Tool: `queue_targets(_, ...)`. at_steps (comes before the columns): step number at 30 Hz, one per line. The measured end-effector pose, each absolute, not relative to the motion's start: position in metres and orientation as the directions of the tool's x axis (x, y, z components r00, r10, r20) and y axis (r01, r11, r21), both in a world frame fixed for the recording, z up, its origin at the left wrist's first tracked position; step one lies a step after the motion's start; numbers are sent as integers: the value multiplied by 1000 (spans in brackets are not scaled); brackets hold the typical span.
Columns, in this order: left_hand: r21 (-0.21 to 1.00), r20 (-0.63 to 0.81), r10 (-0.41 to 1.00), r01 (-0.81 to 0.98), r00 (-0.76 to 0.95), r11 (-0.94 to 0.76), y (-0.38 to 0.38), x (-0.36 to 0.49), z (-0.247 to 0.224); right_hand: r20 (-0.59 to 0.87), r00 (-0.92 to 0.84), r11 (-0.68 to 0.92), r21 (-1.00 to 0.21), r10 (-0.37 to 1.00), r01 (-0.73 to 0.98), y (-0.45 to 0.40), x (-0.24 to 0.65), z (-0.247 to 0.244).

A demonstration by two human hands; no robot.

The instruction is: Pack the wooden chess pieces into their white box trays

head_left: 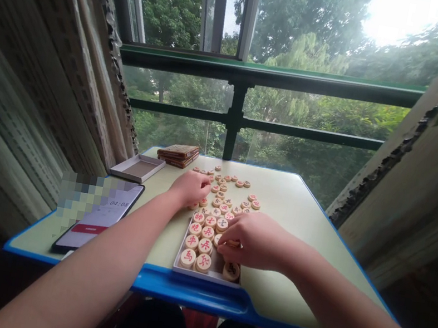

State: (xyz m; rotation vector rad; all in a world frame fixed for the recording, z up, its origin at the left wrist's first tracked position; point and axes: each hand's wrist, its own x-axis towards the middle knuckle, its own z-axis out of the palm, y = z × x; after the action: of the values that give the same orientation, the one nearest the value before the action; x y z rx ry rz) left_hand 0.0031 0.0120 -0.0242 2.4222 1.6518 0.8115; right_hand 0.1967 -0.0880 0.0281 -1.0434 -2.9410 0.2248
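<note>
My right hand (254, 239) is over the shallow white box (178, 261), its fingers pinched on a round wooden Chinese chess piece (217, 240) in the middle column. Rows of pieces fill much of the box: red-marked ones such as the horse piece (187, 258) at the left, and a black-marked piece (231, 271) in the near right corner. Farther up the table, my left hand (190, 188) is closed beside loose pieces (215, 189); what its curled fingers hold, if anything, is hidden. More loose pieces, red and black, lie scattered beyond the box.
At the left stands an empty box lid (138, 178), with a stack of brown boxes (178, 154) behind it. A phone (99, 216) lies near the table's left edge. The pale table (301, 201) has a blue rim; curtains and a railed window surround it.
</note>
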Motion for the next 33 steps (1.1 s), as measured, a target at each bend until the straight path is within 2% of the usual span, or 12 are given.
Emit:
queue_targets(2,372,370,896,844,245,-385,13,3,-25,-46,-758,748,-129,651,651,-88,195,28)
queue_targets(5,388,352,928,884,120,-262,14,4,-25,-34,-758,749,-125,652,650,-88,195,28)
queue_targets(8,418,331,943,893,25,-170,16,5,-24,43,-767,764,-141,640,630,-83,198,25)
queue_targets(11,394,367,924,882,108,-260,19,6,-27,215,-676,707,-135,704,694,-70,204,20)
queue_targets(14,330,373,900,874,227,-357,20,8,-31,314,-464,518,-112,828,848,-52,214,15)
queue_targets(18,319,299,924,887,240,-334,18,10,-31,227,-288,310,-66,930,948,-33,230,11)
queue_targets(22,345,303,899,843,317,-414,15,12,-28,110,-198,206,-65,974,976,-26,239,12)
queue_targets(25,372,275,895,819,352,-436,12,14,-27,49,-222,225,-64,974,972,-27,240,14)
queue_targets(29,390,244,916,833,319,-394,10,14,-27,4,-353,351,-111,936,930,-31,237,16)
queue_targets(33,401,217,915,823,342,-402,9,12,-25,34,-397,398,-127,917,909,-31,237,15)
